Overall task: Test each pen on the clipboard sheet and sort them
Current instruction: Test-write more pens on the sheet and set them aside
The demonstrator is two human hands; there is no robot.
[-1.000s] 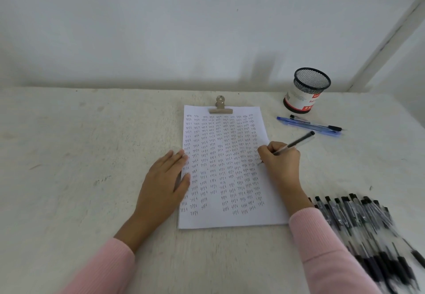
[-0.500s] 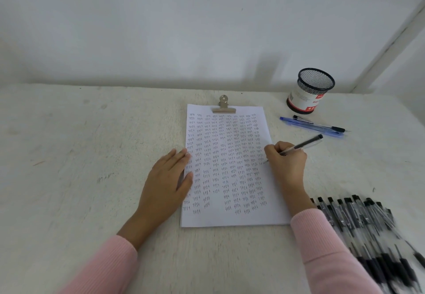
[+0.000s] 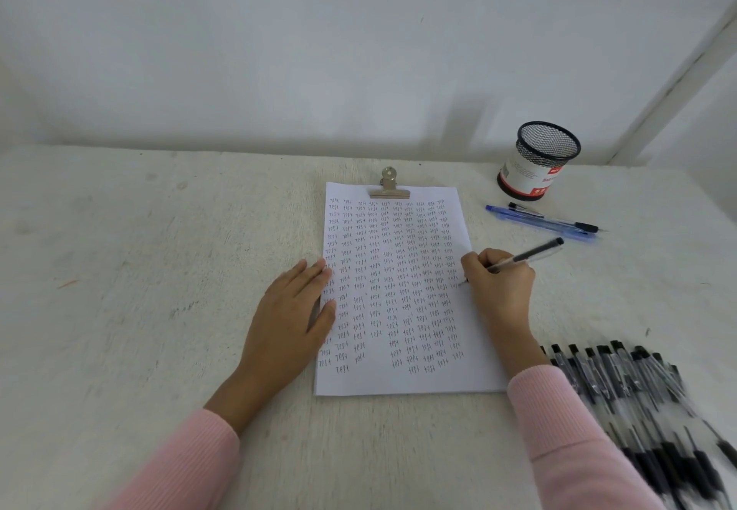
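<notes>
A white sheet (image 3: 399, 380) filled with columns of small handwritten "test" words lies under a metal clip (image 3: 389, 187) on the table. My right hand (image 3: 498, 286) grips a black pen (image 3: 530, 255) in a writing hold, its tip touching the sheet's right edge. My left hand (image 3: 291, 310) lies flat with straight fingers on the sheet's left edge. A heap of several black pens (image 3: 638, 402) lies at the lower right. Two pens, one blue (image 3: 536, 221) and one black (image 3: 558, 219), lie side by side by the cup.
A black mesh pen cup (image 3: 536, 160) with a white and red label stands at the back right, and I see nothing in it. A white wall rises behind the pale table (image 3: 139, 290). A white post runs diagonally at the far right.
My right hand has shifted slightly right along the sheet's right edge with the pen. The left hand stays flat on the sheet.
</notes>
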